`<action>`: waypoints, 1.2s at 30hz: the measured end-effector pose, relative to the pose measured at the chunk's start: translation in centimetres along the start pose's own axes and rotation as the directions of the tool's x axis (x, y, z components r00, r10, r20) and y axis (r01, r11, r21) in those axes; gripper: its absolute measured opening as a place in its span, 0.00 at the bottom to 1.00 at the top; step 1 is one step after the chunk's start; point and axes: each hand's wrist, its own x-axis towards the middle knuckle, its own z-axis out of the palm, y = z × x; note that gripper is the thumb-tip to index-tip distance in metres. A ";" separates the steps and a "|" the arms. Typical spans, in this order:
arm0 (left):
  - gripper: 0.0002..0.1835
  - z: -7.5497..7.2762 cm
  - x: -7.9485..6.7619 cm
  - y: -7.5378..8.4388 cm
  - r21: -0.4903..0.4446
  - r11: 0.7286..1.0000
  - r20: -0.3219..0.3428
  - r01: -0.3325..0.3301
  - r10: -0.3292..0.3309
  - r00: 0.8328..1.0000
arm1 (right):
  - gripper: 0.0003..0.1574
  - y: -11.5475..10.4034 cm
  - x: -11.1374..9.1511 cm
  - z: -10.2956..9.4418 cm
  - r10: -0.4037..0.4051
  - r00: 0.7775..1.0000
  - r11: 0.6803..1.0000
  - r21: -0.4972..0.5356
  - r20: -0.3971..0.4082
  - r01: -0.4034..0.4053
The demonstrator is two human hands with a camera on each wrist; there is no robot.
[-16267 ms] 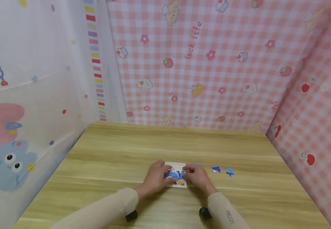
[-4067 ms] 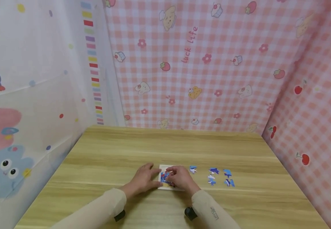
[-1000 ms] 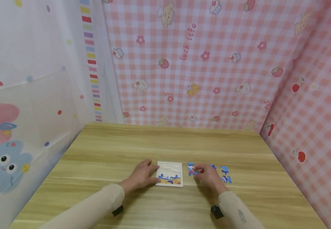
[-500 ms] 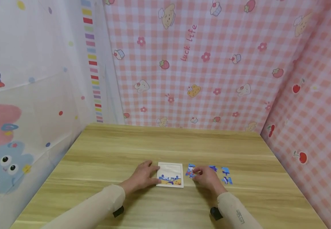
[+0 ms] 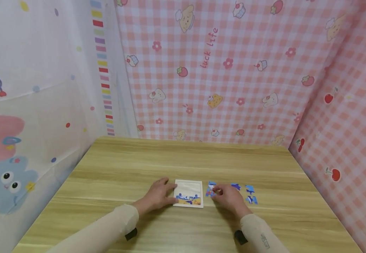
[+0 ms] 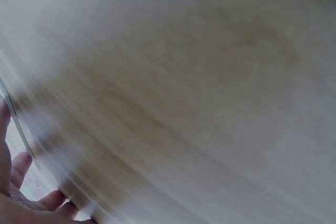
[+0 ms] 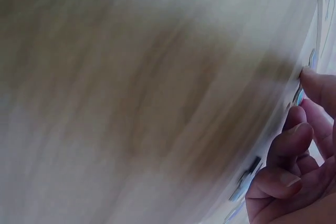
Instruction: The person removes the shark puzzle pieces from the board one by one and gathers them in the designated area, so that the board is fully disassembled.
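Note:
A square white puzzle tray (image 5: 187,206) lies flat on the table, with yellow and blue pieces (image 5: 188,200) along its near side and bare backing behind them. My left hand (image 5: 158,193) rests at the tray's left edge, thumb and fingers spread and touching it. Just right of the tray, my right hand (image 5: 228,198) pinches a blue and red puzzle piece (image 5: 209,193) between thumb and finger, close against another blue piece (image 5: 211,183). The right wrist view shows thumb and fingertips (image 7: 308,74) at that piece's edge, low over the table; the fingers partly cover it.
More loose puzzle pieces lie right of my right hand: a dark blue one (image 5: 235,186) behind it, and two blue ones (image 5: 250,189) farther right. The wooden table (image 5: 157,158) ends at patterned cloth walls on the back and sides.
About four seconds ago my right hand was over the tray, which held more pieces; now it is at the pieces on the right. In the last second it shifted the pinched piece only slightly.

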 end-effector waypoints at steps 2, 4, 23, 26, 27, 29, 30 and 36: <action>0.33 0.0 0.0 0.0 0.003 1.000 0.000 -0.004 0.004 1.000 | 0.14 0.1 -0.1 -0.2 -0.011 1.000 1.000 -0.006 0.016 0.011; 0.33 -0.1 0.1 0.0 0.007 1.000 -0.001 -0.007 0.007 1.000 | 0.15 0.1 -0.1 -0.4 -0.006 1.000 1.000 -0.007 0.026 0.006; 0.26 0.6 0.2 1.3 0.017 0.987 -0.102 -0.158 0.159 0.982 | 0.23 -3.5 -0.6 2.3 -0.054 0.990 0.968 0.250 0.130 0.020; 0.22 1.2 0.3 1.7 0.024 0.978 -0.119 -0.207 0.208 0.971 | 0.25 -3.5 -0.8 2.8 -0.073 0.987 0.968 0.248 0.142 0.036; 0.21 1.4 0.3 1.7 0.026 0.976 -0.120 -0.216 0.218 0.969 | 0.25 -3.5 -0.8 2.9 -0.083 0.987 0.969 0.241 0.140 0.048; 0.19 1.6 0.3 1.9 0.041 0.972 -0.119 -0.232 0.235 0.965 | 0.26 -3.5 -1.0 3.2 -0.098 0.986 0.973 0.222 0.135 0.066; 0.18 1.7 0.2 1.9 0.051 0.970 -0.114 -0.236 0.241 0.964 | 0.26 -3.5 -1.0 3.3 -0.102 0.985 0.974 0.214 0.136 0.072; 0.13 2.0 0.0 1.9 0.085 0.958 -0.100 -0.274 0.282 0.954 | 0.25 -3.8 -1.1 3.2 -0.097 0.987 0.971 0.231 0.125 0.066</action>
